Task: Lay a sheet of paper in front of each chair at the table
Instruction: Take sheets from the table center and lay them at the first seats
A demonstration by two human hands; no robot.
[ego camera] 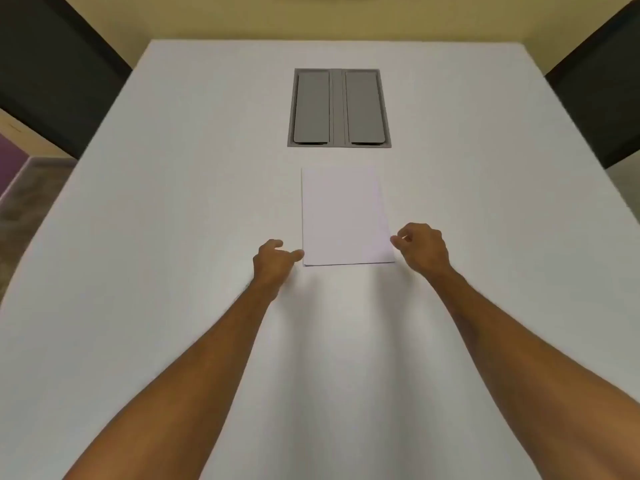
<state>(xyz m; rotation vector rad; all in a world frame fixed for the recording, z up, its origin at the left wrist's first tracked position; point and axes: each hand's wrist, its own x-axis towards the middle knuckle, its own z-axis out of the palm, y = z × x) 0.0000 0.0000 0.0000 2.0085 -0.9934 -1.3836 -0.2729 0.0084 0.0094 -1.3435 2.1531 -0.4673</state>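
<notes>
A thin stack of white paper (344,214) lies flat on the white table (173,237), in the middle just ahead of my hands. My left hand (273,263) rests on the table at the stack's near left corner, its thumb tip touching the paper's edge. My right hand (422,247) is at the near right corner, fingers curled, thumb and forefinger pinched at the paper's right edge. Whether either hand really grips a sheet is unclear. A dark chair back (52,74) stands at the table's left side and another dark chair back (599,102) at the right.
A grey recessed cable box (339,107) with two closed flaps is set into the table just beyond the paper. A yellow wall runs behind the table's far edge. Carpeted floor and a purple panel (12,161) show at the left.
</notes>
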